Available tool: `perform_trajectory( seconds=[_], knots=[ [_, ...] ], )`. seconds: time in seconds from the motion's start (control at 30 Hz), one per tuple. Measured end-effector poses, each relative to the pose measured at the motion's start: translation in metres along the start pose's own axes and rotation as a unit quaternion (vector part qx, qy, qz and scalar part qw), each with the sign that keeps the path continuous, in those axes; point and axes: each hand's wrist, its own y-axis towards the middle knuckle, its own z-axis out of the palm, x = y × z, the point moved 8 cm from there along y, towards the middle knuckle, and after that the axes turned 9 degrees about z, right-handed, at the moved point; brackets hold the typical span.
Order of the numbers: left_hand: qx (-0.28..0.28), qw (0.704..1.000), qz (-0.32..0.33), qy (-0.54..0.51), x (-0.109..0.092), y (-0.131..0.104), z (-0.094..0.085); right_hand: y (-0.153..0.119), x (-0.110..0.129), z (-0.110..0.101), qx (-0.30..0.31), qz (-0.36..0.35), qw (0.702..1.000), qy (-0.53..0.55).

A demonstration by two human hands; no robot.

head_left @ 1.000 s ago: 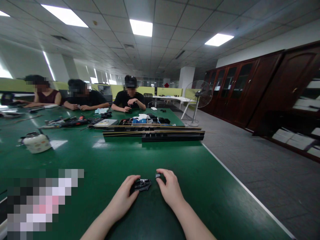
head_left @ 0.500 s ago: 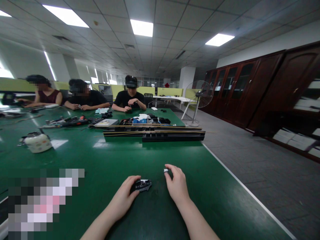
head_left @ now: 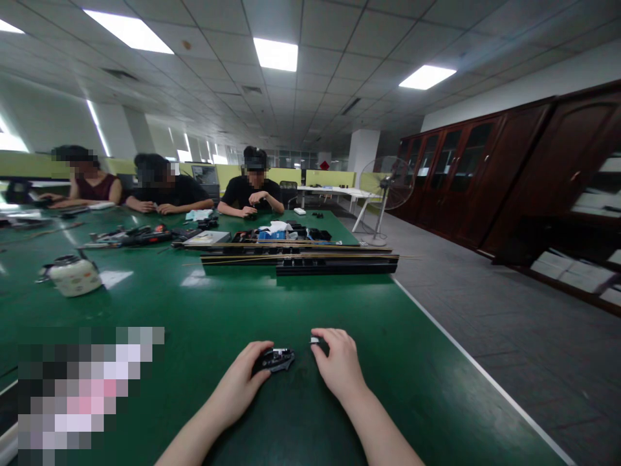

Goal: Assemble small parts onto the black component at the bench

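My left hand (head_left: 252, 372) grips a small black device (head_left: 279, 360) between thumb and fingers. It looks like an opened computer mouse, with pale inner parts showing on top. To its right, my right hand (head_left: 338, 359) pinches a small white-and-dark piece (head_left: 315, 340) between thumb and fingertips. That piece is too small to name and stays apart from the device. Both hands are low over the green table (head_left: 272, 310).
Black rails (head_left: 334, 264) with thin rods lie across the table ahead. A patterned white pot (head_left: 75, 277) stands at the left. Behind are tools (head_left: 145, 236), a white box (head_left: 208, 239) and several seated people. A pedestal fan (head_left: 385, 184) stands beyond the table's right edge.
My right hand has moved left and slightly nearer to me, bringing the small piece closer to the black device. My left hand has stayed in place.
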Motion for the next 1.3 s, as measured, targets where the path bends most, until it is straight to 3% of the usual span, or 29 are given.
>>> perform_trajectory(
  seconds=[0.33, 0.67, 1.0, 1.3],
  knots=[
    [-0.004, 1.0, 0.021, -0.002, 0.002, 0.0, 0.002, -0.018, 0.029, 0.031, 0.136, -0.031, 0.986, 0.094],
    [-0.014, 0.999, 0.032, -0.003, -0.003, 0.001, 0.0, -0.02, 0.047, 0.027, 0.098, -0.109, 0.98, 0.133],
    [-0.002, 1.0, 0.024, -0.009, -0.001, 0.002, 0.003, -0.017, 0.031, 0.047, 0.119, -0.078, 0.989, 0.047],
    [0.005, 1.0, 0.022, -0.011, -0.005, 0.002, 0.004, -0.019, 0.031, 0.049, 0.127, -0.064, 0.989, 0.027]
  ],
)
